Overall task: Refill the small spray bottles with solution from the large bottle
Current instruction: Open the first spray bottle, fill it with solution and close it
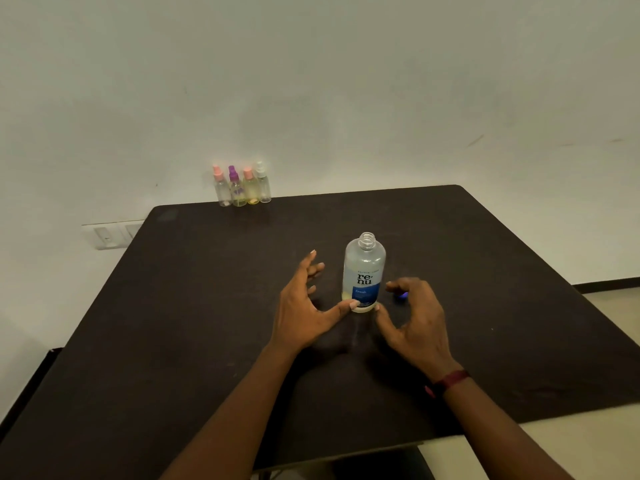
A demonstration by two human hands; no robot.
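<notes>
grip is wide on both sides: left hand and right hand flank the uncapped large bottle mid worktop, left thumb touching its base. small spray bottles stand at 11 o'clock. i'd grab the body firmly before tilting.

Bottle between left hand, right hand

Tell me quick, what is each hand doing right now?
Left hand: open, thumb against the large bottle's base.
Right hand: fingers curled over a small blue thing; grip cannot be told.
</notes>
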